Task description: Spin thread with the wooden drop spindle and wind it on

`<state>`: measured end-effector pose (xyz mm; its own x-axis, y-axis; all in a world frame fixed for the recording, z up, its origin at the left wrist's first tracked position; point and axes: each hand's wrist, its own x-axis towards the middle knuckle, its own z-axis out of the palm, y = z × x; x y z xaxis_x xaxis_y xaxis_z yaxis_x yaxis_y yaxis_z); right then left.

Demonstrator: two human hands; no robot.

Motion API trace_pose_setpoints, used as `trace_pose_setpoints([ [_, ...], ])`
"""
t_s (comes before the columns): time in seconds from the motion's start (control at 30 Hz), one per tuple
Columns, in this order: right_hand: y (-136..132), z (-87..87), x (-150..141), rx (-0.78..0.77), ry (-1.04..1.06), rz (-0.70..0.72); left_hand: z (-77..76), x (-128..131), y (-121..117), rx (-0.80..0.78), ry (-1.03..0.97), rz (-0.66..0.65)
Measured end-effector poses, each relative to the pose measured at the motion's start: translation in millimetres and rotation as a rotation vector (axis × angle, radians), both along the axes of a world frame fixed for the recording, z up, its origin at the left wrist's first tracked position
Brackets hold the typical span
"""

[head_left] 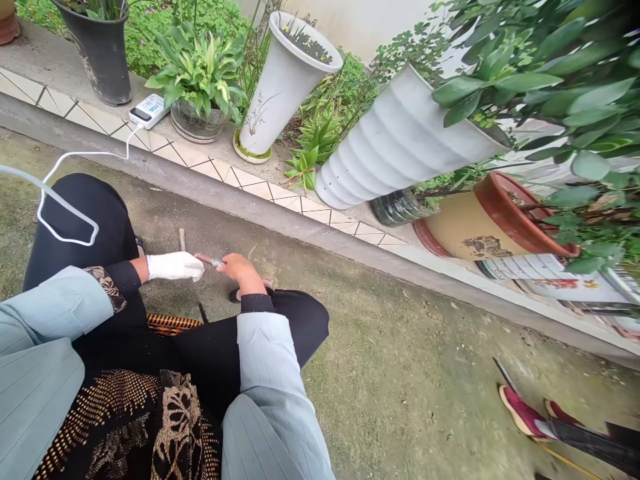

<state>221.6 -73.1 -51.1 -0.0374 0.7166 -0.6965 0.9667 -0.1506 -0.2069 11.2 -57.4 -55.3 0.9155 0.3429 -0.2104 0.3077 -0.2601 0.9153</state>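
Hands nearly meet above the lap: the gloved left hand [174, 267] closes around a short wooden handle [182, 240], and the bare right hand [235, 267] pinches a small metal piece [216, 263] just beside it. Black trousers [75, 227] cover the knees, with concrete ground [400, 400] beyond. Another person's red shoes [523, 413] stand on it, well apart, at lower right. A white cable [75, 157] runs to a power bank [147, 110] on the tiled kerb [240, 180], near a white planter [283, 93] and a brown pot [480, 227].
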Motion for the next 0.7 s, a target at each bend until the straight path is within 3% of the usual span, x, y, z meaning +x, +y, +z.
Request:
trace_pose_setpoints([
  [0.17,-4,-2.5,-10,-0.189,0.116,0.102,-4.4,-6,11,0.008,-0.059,0.059],
  [0.27,-10,7.5,-4,-0.382,0.456,0.142,-9.8,-12,23,0.011,-0.105,0.146],
  [0.33,-13,18.3,3,-0.411,0.774,0.122,-13.2,-14,27,-0.048,-0.117,0.228],
  [0.4,-14,27.3,11,-0.196,1.046,-0.032,-14.6,-13,27,-0.143,-0.154,0.295],
  [0.47,-11,30.6,19,0.149,1.158,-0.312,-12.8,-10,23,-0.223,-0.167,0.288],
  [0.53,-7,27.3,24,0.359,0.985,-0.517,-8.5,-6,17,-0.261,-0.132,0.219],
  [0.57,-4,24.0,25,0.380,0.810,-0.531,-6.0,-5,13,-0.260,-0.106,0.176],
  [0.63,-1,16.4,22,0.274,0.422,-0.385,-2.1,-2,7,-0.228,-0.082,0.096],
  [0.7,-1,10.0,14,0.090,0.188,-0.172,-0.7,-1,3,-0.159,-0.071,0.031],
])
